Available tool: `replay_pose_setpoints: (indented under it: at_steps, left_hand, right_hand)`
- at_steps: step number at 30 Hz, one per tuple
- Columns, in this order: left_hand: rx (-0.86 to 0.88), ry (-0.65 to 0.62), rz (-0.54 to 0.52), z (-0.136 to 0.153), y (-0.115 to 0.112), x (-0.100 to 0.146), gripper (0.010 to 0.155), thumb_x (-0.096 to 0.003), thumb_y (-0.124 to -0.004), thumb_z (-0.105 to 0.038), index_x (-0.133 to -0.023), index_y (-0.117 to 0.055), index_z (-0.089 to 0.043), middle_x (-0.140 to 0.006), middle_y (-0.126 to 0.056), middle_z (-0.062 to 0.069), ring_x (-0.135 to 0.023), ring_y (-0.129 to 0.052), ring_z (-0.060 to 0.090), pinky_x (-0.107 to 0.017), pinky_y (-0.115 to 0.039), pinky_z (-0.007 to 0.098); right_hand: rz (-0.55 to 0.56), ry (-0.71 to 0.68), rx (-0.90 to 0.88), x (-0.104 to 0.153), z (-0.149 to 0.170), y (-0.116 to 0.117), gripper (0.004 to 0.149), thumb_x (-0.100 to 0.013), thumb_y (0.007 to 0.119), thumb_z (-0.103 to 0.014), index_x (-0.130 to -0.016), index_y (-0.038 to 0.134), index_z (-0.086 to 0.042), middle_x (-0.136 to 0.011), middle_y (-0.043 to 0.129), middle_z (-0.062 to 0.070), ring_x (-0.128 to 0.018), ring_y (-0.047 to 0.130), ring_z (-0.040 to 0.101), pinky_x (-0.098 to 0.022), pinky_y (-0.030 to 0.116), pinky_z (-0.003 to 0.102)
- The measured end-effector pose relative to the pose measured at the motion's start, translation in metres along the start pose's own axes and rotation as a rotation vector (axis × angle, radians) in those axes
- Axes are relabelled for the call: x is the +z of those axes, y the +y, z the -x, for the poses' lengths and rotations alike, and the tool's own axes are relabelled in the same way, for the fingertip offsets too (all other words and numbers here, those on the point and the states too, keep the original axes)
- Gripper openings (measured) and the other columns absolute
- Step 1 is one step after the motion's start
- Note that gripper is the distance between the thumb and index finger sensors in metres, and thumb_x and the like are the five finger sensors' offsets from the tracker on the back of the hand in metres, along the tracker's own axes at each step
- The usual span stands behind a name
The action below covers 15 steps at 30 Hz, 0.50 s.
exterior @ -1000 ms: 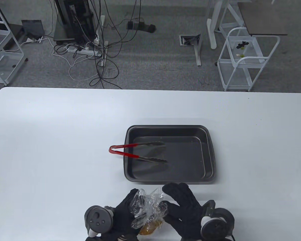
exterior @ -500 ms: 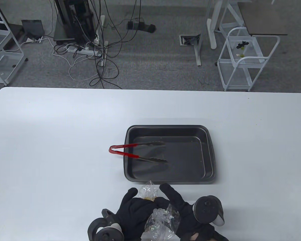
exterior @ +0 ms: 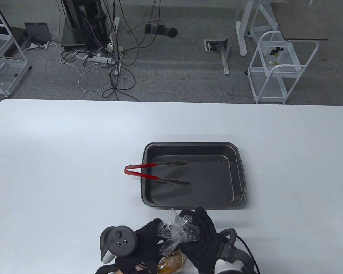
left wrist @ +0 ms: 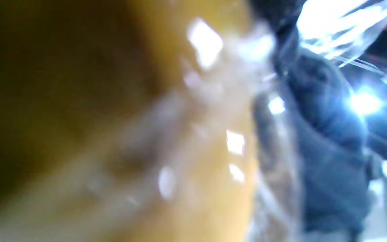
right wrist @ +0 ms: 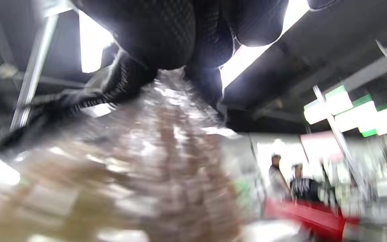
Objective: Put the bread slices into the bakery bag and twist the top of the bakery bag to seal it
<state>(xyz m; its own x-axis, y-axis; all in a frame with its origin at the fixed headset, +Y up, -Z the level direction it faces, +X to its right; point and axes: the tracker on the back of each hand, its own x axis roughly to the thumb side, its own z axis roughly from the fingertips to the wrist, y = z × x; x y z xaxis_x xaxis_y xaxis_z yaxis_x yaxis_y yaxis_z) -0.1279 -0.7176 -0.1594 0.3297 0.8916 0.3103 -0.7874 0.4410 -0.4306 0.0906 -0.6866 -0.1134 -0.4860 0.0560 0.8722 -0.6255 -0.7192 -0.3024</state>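
Observation:
A clear plastic bakery bag [exterior: 177, 229] with golden-brown bread [exterior: 171, 261] inside sits at the table's near edge. Its gathered, crinkled top sticks up between both gloved hands. My left hand [exterior: 148, 241] grips the bag's neck from the left, and my right hand [exterior: 198, 232] curls round the neck from the right. In the left wrist view the bread [left wrist: 113, 134] fills the frame, blurred, behind shiny plastic [left wrist: 331, 30]. The right wrist view shows my fingers [right wrist: 166, 37] closed on the crumpled bag [right wrist: 139, 161].
A dark baking tray [exterior: 237, 177] lies just beyond the hands, holding red-handled tongs [exterior: 154, 172] whose handle sticks out over its left rim. The white table [exterior: 60, 157] stretches to both sides. Carts and cables stand on the floor behind.
Both hands have turned around the bag's neck: the left tracker swung up on the left, the right tracker dropped to the lower right, and the bag's top rose between the hands.

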Motion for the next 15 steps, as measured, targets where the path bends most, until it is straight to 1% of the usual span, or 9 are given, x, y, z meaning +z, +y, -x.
replay_pose_setpoints:
  at_steps: [1,4,6,10,11,12,13,14,15]
  left_hand:
    - [0.110,0.073,0.086,0.006,0.001,-0.005,0.051,-0.0405,-0.091,-0.043,-0.088,-0.084,-0.026,-0.079,-0.098,0.004,-0.063,-0.104,0.019,-0.077,-0.064,0.063]
    - [0.290,0.155,0.226,0.016,0.004,-0.017,0.050,-0.0429,-0.088,-0.044,-0.089,-0.084,-0.025,-0.080,-0.098,0.004,-0.063,-0.104,0.020,-0.077,-0.064,0.062]
    - [0.376,0.173,0.322,0.021,0.004,-0.025,0.050,-0.0454,-0.085,-0.046,-0.091,-0.083,-0.025,-0.080,-0.098,0.003,-0.063,-0.104,0.018,-0.078,-0.064,0.061]
    - [0.559,0.238,0.435,0.033,-0.002,-0.037,0.050,-0.0495,-0.079,-0.048,-0.092,-0.081,-0.022,-0.079,-0.098,0.003,-0.062,-0.105,0.015,-0.078,-0.065,0.059]
    - [0.601,0.240,0.441,0.034,-0.003,-0.039,0.050,-0.0503,-0.079,-0.047,-0.092,-0.081,-0.021,-0.079,-0.098,0.004,-0.061,-0.104,0.019,-0.078,-0.064,0.059]
    - [0.618,0.210,0.431,0.035,-0.003,-0.041,0.050,-0.0509,-0.079,-0.047,-0.092,-0.080,-0.020,-0.080,-0.097,0.005,-0.062,-0.103,0.019,-0.079,-0.062,0.060]
    - [0.582,0.193,0.407,0.033,-0.002,-0.042,0.050,-0.0510,-0.079,-0.047,-0.093,-0.080,-0.020,-0.080,-0.096,0.005,-0.063,-0.102,0.019,-0.079,-0.061,0.060]
    - [0.506,0.172,0.367,0.030,0.002,-0.042,0.050,-0.0508,-0.080,-0.047,-0.093,-0.079,-0.021,-0.081,-0.095,0.005,-0.064,-0.102,0.019,-0.080,-0.059,0.061]
    - [0.364,0.127,0.270,0.024,0.009,-0.039,0.050,-0.0505,-0.079,-0.047,-0.093,-0.077,-0.022,-0.082,-0.093,0.004,-0.066,-0.100,0.018,-0.080,-0.058,0.062]
  right_hand:
    - [-0.008,-0.074,0.100,-0.002,-0.003,0.000,0.045,-0.041,0.090,-0.022,-0.073,0.083,0.009,-0.107,0.053,0.029,-0.094,0.060,0.055,-0.066,0.041,0.074]
    - [-0.004,-0.198,0.253,-0.008,-0.005,-0.002,0.044,-0.042,0.089,-0.022,-0.074,0.082,0.008,-0.106,0.048,0.031,-0.093,0.056,0.057,-0.064,0.039,0.075]
    - [-0.007,-0.291,0.353,-0.010,-0.006,-0.003,0.044,-0.043,0.089,-0.021,-0.075,0.081,0.008,-0.106,0.044,0.031,-0.093,0.053,0.057,-0.064,0.036,0.075]
    - [-0.063,-0.548,0.626,-0.014,-0.008,-0.002,0.043,-0.044,0.088,-0.020,-0.075,0.079,0.008,-0.105,0.040,0.029,-0.092,0.048,0.058,-0.061,0.033,0.075]
    - [-0.066,-0.580,0.662,-0.014,-0.008,-0.003,0.043,-0.044,0.088,-0.021,-0.075,0.079,0.007,-0.105,0.040,0.029,-0.092,0.048,0.057,-0.061,0.032,0.075]
    - [-0.065,-0.577,0.690,-0.016,-0.006,-0.005,0.043,-0.044,0.088,-0.022,-0.076,0.080,0.006,-0.105,0.041,0.029,-0.091,0.048,0.058,-0.060,0.033,0.075]
    - [-0.062,-0.529,0.685,-0.017,-0.002,-0.007,0.043,-0.045,0.088,-0.025,-0.077,0.081,0.003,-0.105,0.043,0.029,-0.091,0.049,0.058,-0.060,0.034,0.075]
    - [-0.052,-0.416,0.629,-0.018,0.007,-0.011,0.044,-0.046,0.086,-0.029,-0.078,0.081,0.000,-0.105,0.045,0.029,-0.091,0.053,0.057,-0.061,0.036,0.075]
    - [-0.034,-0.251,0.521,-0.018,0.018,-0.017,0.045,-0.047,0.083,-0.032,-0.080,0.081,-0.001,-0.105,0.049,0.030,-0.090,0.059,0.057,-0.062,0.040,0.075]
